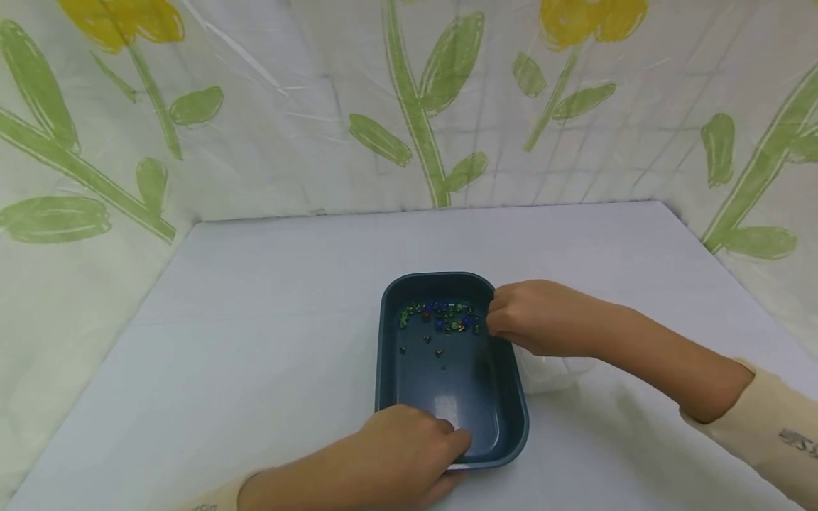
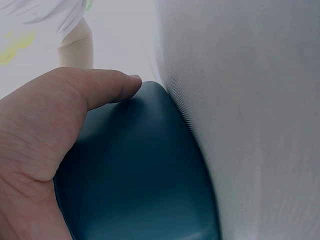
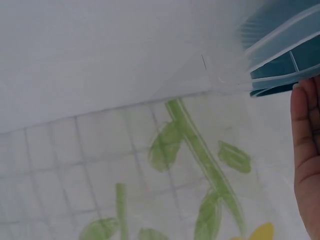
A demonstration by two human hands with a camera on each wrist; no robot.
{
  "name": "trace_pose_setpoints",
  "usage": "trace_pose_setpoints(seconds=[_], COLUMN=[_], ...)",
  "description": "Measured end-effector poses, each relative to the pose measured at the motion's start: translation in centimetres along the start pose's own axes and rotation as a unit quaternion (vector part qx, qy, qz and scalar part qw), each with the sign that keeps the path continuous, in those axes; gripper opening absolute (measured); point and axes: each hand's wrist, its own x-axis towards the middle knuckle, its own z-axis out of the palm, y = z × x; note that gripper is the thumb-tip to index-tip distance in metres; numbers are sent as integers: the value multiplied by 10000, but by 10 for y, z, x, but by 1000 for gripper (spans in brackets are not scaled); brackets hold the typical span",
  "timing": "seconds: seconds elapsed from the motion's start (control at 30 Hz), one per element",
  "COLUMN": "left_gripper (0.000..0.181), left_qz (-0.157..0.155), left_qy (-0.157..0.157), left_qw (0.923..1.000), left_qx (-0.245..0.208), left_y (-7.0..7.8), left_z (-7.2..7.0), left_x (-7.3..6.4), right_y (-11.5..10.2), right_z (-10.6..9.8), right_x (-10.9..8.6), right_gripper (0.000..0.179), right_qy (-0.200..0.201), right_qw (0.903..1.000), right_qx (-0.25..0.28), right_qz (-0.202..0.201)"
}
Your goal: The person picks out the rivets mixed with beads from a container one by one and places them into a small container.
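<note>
Step in hand, by appearance: steadying the dark teal tray (image 1: 441, 390) over the white tabletop (image 1: 255, 355). Left hand (image 1: 409, 454) clamps the near end; right hand (image 1: 540, 316), apart, grips the right rim. Next move likely requires level support, lest the small multicoloured beads (image 1: 455, 326) roll

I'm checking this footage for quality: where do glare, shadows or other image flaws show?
Head view: pale glare in the tray near the left hand, soft shadow on the table below the right arm, beads too small to look crisp; left wrist view: fine ripple stripes on the grey surface; right wrist view: dim, low contrast.
</note>
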Motion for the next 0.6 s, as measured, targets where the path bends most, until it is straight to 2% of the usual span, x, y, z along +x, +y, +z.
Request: trace_pose_setpoints(seconds=[0.37, 0.6], left_gripper=[20, 20], left_qz=[24, 13], left_qy=[2, -65], left_qw=[10000, 10000], left_qx=[86, 45], left_y=[0, 1], left_z=[1, 0], left_x=[0, 0], right_y=[1, 3], right_z=[-2, -2], right_x=[-9, -16], right_gripper=[26, 23], right_qy=[233, 374], right_qw=[9997, 9991], right_qx=[113, 153], right_qz=[54, 157])
